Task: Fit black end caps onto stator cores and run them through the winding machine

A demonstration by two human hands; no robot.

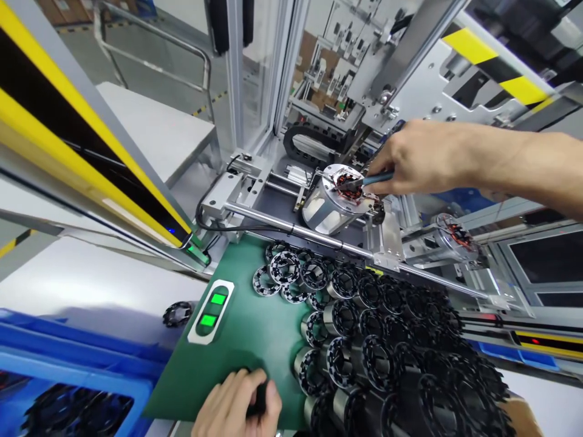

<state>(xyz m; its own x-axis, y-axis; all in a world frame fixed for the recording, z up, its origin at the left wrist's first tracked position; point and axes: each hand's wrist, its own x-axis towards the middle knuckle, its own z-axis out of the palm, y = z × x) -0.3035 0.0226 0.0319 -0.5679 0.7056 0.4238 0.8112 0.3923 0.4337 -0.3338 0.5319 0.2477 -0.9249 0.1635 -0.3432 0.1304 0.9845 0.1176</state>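
Observation:
My right hand (410,159) reaches in from the right, fingers wrapped round pliers (377,178) with blue-grey handles. Their jaws reach the orange-brown wire windings (348,186) of a round part seated in a metal cylindrical fixture (324,209). Low in the view, my left hand (239,403) is closed on a small black object (259,397), whose kind I cannot make out. It is over the green mat (262,340), left of several stacked black-and-silver stator cores (346,358).
A white plate with two green-lit buttons (212,311) lies on the mat. Steel guide rails (300,229) run before the fixture. A second wound part (455,233) sits at right. Blue crates (77,364) stand lower left. A yellow-black post (91,121) rises at left.

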